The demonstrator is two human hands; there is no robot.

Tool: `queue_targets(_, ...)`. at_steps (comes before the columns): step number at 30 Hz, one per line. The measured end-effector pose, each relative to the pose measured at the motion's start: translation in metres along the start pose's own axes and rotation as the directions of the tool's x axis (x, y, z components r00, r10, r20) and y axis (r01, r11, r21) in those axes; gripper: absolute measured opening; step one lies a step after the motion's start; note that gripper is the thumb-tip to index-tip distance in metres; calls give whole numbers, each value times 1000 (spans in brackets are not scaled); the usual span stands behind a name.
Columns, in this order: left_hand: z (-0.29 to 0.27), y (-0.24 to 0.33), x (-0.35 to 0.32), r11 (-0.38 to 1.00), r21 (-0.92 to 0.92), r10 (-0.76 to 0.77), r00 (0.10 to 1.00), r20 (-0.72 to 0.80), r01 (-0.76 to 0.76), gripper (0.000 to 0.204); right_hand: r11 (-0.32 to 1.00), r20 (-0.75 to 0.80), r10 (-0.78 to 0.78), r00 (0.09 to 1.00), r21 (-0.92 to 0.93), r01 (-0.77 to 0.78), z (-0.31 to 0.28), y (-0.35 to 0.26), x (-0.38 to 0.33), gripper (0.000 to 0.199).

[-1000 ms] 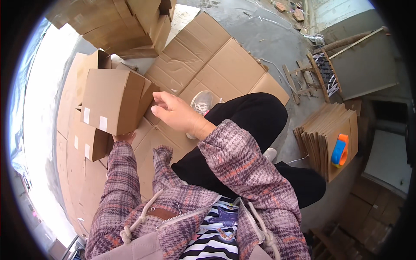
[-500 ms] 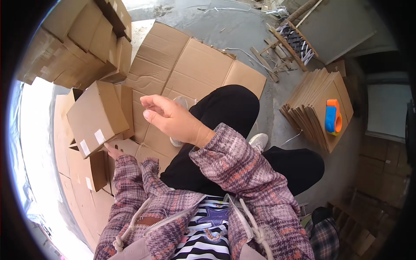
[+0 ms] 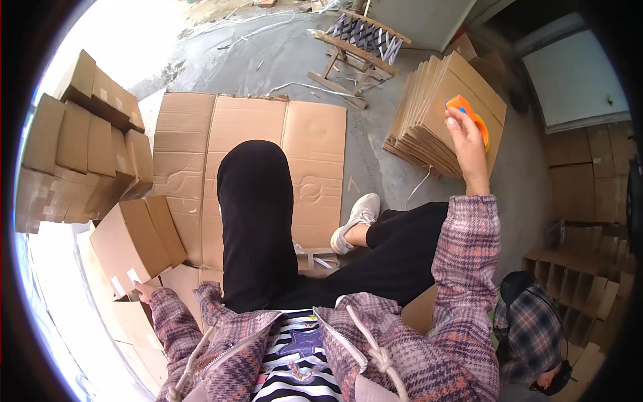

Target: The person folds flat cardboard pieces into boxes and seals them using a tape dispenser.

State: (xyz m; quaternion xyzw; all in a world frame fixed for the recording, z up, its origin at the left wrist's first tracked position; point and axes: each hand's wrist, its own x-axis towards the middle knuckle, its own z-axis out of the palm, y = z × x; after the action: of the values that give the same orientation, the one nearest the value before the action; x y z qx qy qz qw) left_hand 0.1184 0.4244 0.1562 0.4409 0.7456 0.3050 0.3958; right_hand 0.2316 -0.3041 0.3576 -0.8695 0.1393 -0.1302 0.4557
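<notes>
My right hand point(image 3: 468, 149) is closed around an orange and blue tape dispenser point(image 3: 481, 127), which sits against a stack of flattened cardboard point(image 3: 429, 110). Part of the dispenser is hidden by the fingers. Down at the left, my left hand point(image 3: 144, 292) grips the lower corner of a tilted cardboard box point(image 3: 130, 244) with two pieces of white tape near that corner. Some of its fingers are out of sight behind the box edge. More boxes stand beneath and beside it.
Flattened cardboard point(image 3: 268, 127) covers the floor before my legs. Piled boxes point(image 3: 87, 144) stand at the far left. A wooden stool point(image 3: 362, 47) with woven straps lies beyond. At the lower right another person point(image 3: 536, 328) in a plaid shirt bends beside cardboard dividers point(image 3: 569, 285).
My right hand has swung from above my knees out to the right and taken hold of the tape dispenser. The left hand stays at the box corner. The view has turned rightward.
</notes>
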Motion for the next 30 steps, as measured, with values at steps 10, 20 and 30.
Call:
queue_targets(10,4,53,-496,581,-741,315,-748,585,-335,23,481,-194,207,959,-833,-273,-65,153,62,50)
queue_targets(20,114,-152,-738,276,-755,238,-718,654,-595,18,639,-120,148,982,-746,-187,-54,148,73,48)
queue_targets(30,81,-155,-747,-24,-784,188,-773,606,-620,20,710,-531,215,820,-491,-504,-130,174,62,52)
